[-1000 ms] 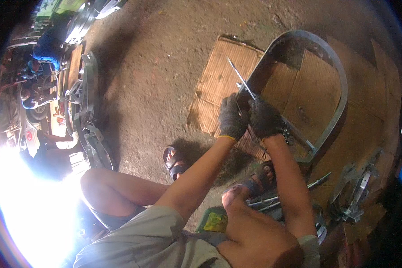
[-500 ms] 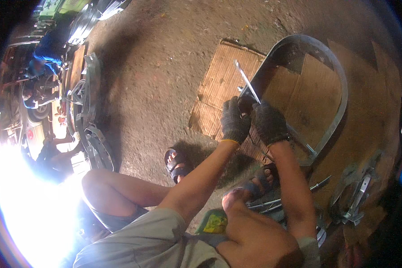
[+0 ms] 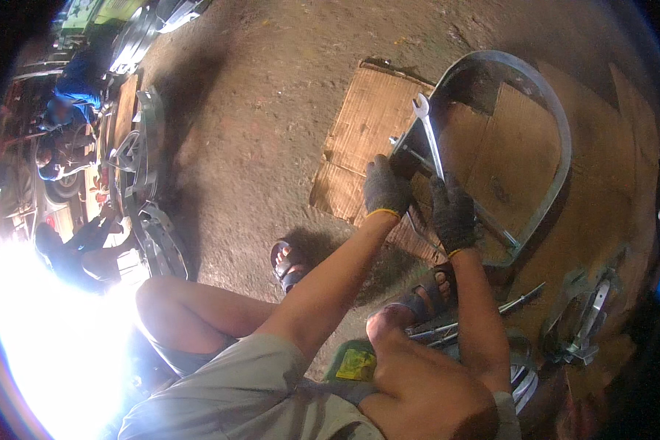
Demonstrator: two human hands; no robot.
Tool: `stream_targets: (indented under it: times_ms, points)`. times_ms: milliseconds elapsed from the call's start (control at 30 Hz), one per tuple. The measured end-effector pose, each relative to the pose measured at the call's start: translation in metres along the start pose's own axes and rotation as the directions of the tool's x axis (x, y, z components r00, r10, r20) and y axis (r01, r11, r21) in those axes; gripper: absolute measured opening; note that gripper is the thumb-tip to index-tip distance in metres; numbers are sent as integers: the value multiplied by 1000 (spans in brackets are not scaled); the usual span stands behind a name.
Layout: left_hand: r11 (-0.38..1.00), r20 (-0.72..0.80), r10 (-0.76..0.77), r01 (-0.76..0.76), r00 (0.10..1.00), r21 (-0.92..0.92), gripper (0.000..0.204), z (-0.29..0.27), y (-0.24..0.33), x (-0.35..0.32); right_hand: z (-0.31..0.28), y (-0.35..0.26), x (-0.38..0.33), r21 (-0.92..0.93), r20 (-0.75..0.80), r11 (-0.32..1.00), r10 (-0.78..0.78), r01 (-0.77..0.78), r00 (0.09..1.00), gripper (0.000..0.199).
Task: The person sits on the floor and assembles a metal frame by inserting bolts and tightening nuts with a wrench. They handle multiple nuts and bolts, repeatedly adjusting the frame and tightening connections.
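Gripping a silver spanner (image 3: 427, 132) in the closed gloved right hand (image 3: 453, 211), its open end pointing away, over a curved metal frame (image 3: 557, 147) lying on cardboard (image 3: 363, 125); gloved left hand (image 3: 386, 188) curling shut on the frame's near edge.

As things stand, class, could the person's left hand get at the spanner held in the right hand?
Probably yes. The left hand rests on the metal frame right beside the right hand, which grips the spanner. Its shaft and open head stand bare above the fist, nothing between.
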State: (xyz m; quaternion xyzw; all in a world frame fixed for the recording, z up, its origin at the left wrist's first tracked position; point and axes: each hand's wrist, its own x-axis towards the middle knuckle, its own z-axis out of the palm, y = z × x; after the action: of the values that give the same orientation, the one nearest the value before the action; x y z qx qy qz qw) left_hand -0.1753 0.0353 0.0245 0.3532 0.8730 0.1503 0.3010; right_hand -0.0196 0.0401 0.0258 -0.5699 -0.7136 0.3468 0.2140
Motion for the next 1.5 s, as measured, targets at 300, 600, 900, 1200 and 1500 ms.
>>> stream_targets:
  times_ms: [300,600,900,1200,1500]
  points:
    - [719,393,107,202,913,-665,34,0,-29,12,-42,-43,7,-50,90,999,1,3,996,32]
    - [342,514,244,423,822,-839,26,-4,-33,4,-19,-30,13,-88,182,983,-146,164,972,26]
    - [103,513,379,515,770,-851,49,22,-54,22,-31,-44,-1,5,-81,991,-134,135,988,21]
    - [49,595,237,602,768,-797,86,-7,-18,6,-12,-30,5,-39,27,981,-187,188,982,23]
    - [36,632,85,632,770,-774,89,-11,-1,0,-45,-71,-2,91,-77,981,-166,173,983,24]
